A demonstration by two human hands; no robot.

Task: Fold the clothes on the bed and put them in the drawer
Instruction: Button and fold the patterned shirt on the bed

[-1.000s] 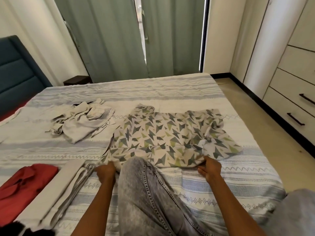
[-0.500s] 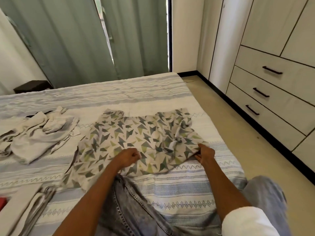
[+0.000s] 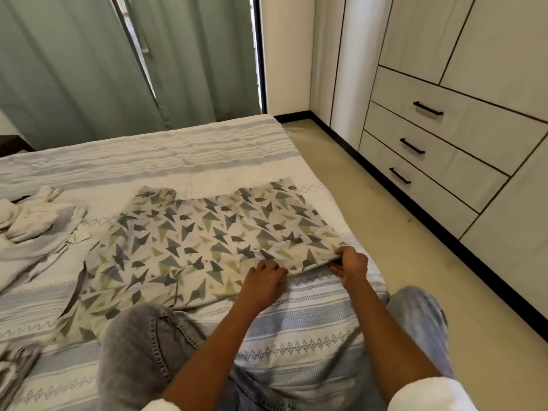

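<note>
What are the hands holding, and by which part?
Both grip the triangle-print garment: right hand pinches its near right corner, left hand its near edge.

Striped bed [image 3: 184, 155] carries patterned shirt [image 3: 201, 241], grey clothes [image 3: 38, 232].

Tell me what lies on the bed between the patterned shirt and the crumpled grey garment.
In the head view, only bare striped bedspread separates the patterned shirt from the crumpled grey garment.
</note>
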